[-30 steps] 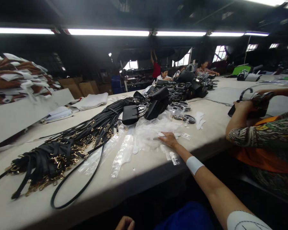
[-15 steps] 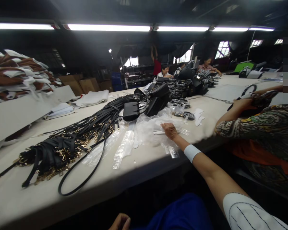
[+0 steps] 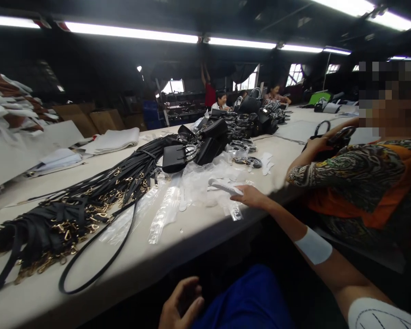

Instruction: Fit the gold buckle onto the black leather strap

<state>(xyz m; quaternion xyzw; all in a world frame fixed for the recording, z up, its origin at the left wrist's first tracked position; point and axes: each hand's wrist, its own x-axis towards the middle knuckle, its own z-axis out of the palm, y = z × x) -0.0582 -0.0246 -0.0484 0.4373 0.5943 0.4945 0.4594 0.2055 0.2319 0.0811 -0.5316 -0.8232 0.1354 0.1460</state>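
Note:
My right hand (image 3: 251, 197) is closed on one end of a long white strip with a rounded tip (image 3: 222, 186), lifted above clear plastic bags (image 3: 200, 183). What the strip is made of I cannot tell. Low in the picture, my left hand (image 3: 181, 304) hovers in front of the table with its fingers loosely curled and apart, holding nothing. Just behind the plastic lies a small black handbag (image 3: 174, 158). To the left spreads a heap of black straps with gold clasps (image 3: 85, 210), one strap looping towards the table's front edge.
More black bags with wrapped handles (image 3: 241, 121) are piled further back on the pale table (image 3: 147, 269). At right a co-worker in a patterned sleeve (image 3: 329, 169) handles a dark bag. Folded white cloth (image 3: 113, 140) and stacked brown-and-white pieces (image 3: 13, 103) are at left.
My right hand has picked the white strip up off the plastic and drawn it back. My left hand has risen further into view and its fingers have opened. The view has swung right.

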